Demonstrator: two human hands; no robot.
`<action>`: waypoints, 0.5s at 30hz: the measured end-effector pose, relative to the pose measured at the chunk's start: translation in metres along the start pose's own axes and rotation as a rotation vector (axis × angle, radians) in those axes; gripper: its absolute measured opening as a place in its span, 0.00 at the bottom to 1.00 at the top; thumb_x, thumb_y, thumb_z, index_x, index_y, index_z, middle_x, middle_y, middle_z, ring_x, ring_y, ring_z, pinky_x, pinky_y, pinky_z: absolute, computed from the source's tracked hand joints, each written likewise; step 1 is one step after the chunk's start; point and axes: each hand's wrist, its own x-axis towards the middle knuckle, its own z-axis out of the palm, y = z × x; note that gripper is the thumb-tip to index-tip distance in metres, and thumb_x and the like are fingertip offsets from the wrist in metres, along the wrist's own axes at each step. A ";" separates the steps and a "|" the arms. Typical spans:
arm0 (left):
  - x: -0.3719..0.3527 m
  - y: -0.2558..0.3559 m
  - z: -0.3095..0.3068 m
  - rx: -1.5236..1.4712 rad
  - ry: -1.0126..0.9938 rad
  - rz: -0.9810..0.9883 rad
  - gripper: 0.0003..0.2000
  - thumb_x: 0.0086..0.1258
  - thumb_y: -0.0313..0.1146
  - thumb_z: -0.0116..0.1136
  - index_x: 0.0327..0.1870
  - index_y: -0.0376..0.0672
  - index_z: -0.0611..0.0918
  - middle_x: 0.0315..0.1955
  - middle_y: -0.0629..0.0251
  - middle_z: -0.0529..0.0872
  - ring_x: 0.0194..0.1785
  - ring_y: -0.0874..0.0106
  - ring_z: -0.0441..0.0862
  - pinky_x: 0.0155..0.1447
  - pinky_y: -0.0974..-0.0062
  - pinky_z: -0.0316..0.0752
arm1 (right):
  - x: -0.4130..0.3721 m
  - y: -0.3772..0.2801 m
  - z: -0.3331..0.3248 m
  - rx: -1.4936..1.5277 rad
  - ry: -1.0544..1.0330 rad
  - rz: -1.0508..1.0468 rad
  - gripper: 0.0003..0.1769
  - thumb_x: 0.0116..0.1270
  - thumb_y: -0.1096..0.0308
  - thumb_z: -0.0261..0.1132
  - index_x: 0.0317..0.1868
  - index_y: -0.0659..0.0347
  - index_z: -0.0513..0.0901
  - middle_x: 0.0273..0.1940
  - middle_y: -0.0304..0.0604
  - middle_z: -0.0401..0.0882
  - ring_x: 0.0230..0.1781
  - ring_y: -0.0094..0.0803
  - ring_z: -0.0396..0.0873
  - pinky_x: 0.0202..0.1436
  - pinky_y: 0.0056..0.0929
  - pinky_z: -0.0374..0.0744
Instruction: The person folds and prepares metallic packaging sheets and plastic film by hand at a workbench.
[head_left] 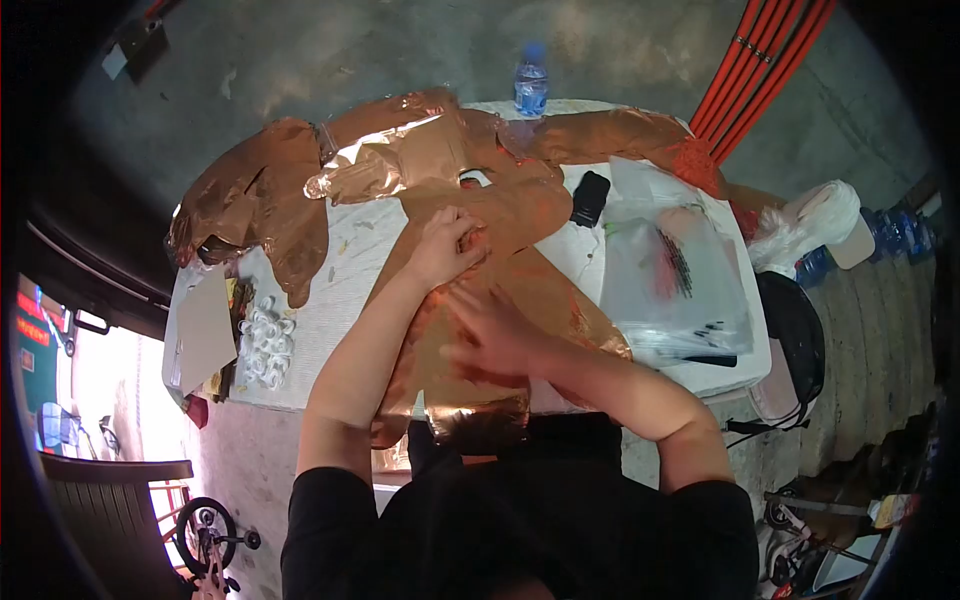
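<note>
A large, flat copper-coloured foil balloon (560, 300) lies across the middle of the table and hangs over the front edge. My left hand (447, 245) rests on its upper part, fingers curled and closed on the foil. Just below it, nearer my body, my right hand (490, 330) is over the same balloon, its fingers apart and slightly blurred. Further copper foil balloons lie at the back left (255, 195), and a shiny folded piece (400, 155) sits beyond my left hand. Part of the balloon is hidden under my hands and forearms.
On the right are clear plastic bags (640, 270) and a black phone-like object (591, 198). White ribbon rolls (267, 345) and a cardboard piece (208, 330) lie left. A water bottle (531, 85) stands at the far edge, and orange pipes (760, 70) rise beyond the right corner.
</note>
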 end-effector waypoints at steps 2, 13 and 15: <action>0.000 0.007 -0.004 0.042 -0.043 -0.056 0.19 0.55 0.38 0.68 0.48 0.46 0.81 0.44 0.60 0.75 0.51 0.60 0.72 0.56 0.67 0.68 | 0.000 0.003 -0.042 0.068 -0.046 0.209 0.24 0.59 0.56 0.63 0.47 0.68 0.75 0.48 0.56 0.74 0.54 0.51 0.72 0.57 0.44 0.71; -0.003 0.012 -0.003 0.184 -0.046 0.002 0.19 0.57 0.42 0.67 0.49 0.48 0.80 0.45 0.62 0.74 0.53 0.62 0.70 0.56 0.65 0.65 | -0.013 0.065 -0.083 -0.433 -0.183 0.603 0.15 0.55 0.62 0.63 0.38 0.65 0.80 0.43 0.54 0.80 0.43 0.49 0.81 0.45 0.41 0.80; -0.004 0.013 -0.003 0.199 -0.045 0.006 0.19 0.57 0.41 0.66 0.50 0.48 0.81 0.45 0.63 0.74 0.53 0.62 0.70 0.56 0.65 0.65 | -0.010 0.065 -0.087 -0.368 -0.248 0.629 0.15 0.55 0.61 0.62 0.37 0.65 0.80 0.40 0.53 0.81 0.42 0.49 0.81 0.45 0.42 0.80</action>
